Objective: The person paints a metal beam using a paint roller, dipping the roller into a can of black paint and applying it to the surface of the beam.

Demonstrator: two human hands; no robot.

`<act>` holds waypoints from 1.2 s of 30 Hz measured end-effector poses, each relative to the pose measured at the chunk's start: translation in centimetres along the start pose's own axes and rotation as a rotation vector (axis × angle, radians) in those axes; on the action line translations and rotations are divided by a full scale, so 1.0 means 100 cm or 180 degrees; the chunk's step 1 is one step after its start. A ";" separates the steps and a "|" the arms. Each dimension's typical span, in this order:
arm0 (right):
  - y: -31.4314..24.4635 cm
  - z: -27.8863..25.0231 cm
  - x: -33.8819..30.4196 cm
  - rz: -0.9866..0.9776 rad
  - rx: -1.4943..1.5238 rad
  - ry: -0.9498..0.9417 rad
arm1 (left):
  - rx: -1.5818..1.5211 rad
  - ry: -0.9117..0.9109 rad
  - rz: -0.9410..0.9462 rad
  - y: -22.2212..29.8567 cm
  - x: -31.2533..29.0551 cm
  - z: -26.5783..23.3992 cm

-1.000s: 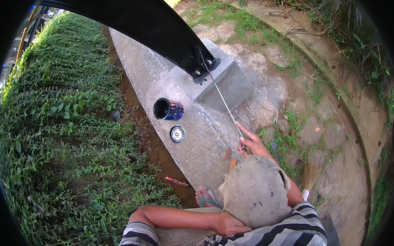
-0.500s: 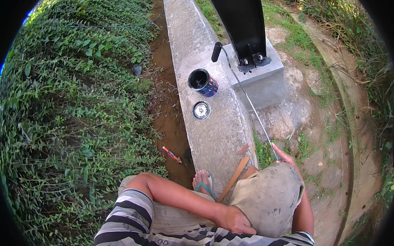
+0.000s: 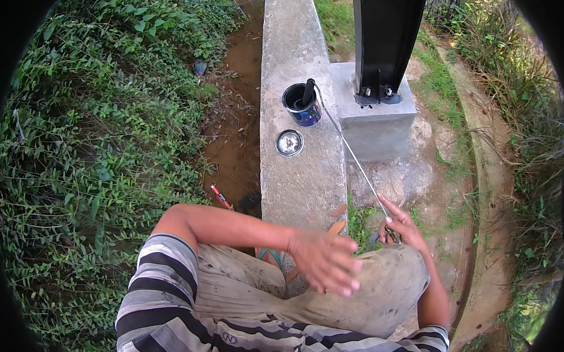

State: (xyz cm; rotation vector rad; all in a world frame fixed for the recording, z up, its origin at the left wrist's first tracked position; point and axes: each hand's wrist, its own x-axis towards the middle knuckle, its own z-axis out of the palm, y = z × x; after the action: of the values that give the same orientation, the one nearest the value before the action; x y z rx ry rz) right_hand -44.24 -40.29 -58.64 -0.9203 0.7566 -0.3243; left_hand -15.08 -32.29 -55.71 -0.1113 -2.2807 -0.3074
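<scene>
My right hand [image 3: 405, 229] is closed round the lower end of a long thin paint roller [image 3: 357, 159], just beyond my bent knee. The narrow black head of the roller [image 3: 309, 90] dips into the mouth of an open paint can [image 3: 307, 118] on the concrete wall top. Dark paint coats the inside of the can. Its round metal lid [image 3: 289, 143] lies on the concrete nearer to me. My left hand [image 3: 325, 259] hovers over my lap with its fingers spread, slightly blurred and holding nothing.
A black steel post [image 3: 386, 49] rises from a grey concrete block [image 3: 380, 133], with bolts at its base. Wooden strips [image 3: 336, 229] lie on the wall top [image 3: 300, 183]. A muddy ditch [image 3: 234, 131] and dense greenery [image 3: 109, 139] run along the left.
The roller head has moved from beside the post block into the can's mouth. My left hand has lifted off my thigh and spread its fingers. The view has shifted.
</scene>
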 end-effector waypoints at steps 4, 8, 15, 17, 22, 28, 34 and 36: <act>0.006 -0.001 -0.005 -0.0007 -0.0176 -0.0002 | 0.1297 -0.0152 -0.3456 -0.067 -0.112 -0.016; -0.001 0.014 -0.003 0.0145 -0.0610 0.0132 | 0.2673 0.0749 -0.5217 -0.112 -0.203 -0.046; -0.008 0.033 -0.008 0.0251 -0.1585 0.0615 | 0.1902 0.1657 -0.5440 -0.184 -0.223 -0.062; -0.022 0.039 -0.013 0.0096 -0.2239 0.0816 | 0.1709 0.1895 -0.5554 -0.197 -0.225 -0.058; -0.050 0.049 -0.012 -0.0373 -0.3228 0.0850 | 0.1634 0.2490 -0.5308 -0.215 -0.248 -0.066; -0.073 0.050 -0.027 0.0334 -0.2928 0.0731 | 0.1755 0.2193 -0.5263 -0.218 -0.214 -0.072; -0.070 0.057 -0.036 0.0523 -0.1652 0.0672 | 0.2057 0.1948 -0.5012 -0.210 -0.216 -0.076; -0.064 0.059 -0.042 0.0476 -0.1563 0.0753 | 0.1974 0.1887 -0.5004 -0.209 -0.212 -0.074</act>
State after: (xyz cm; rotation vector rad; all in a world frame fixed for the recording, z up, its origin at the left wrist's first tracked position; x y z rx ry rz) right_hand -42.65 -38.14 -49.35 -1.2913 1.1470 -0.1144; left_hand 0.70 -54.00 -70.66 1.8415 -1.3144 -0.3057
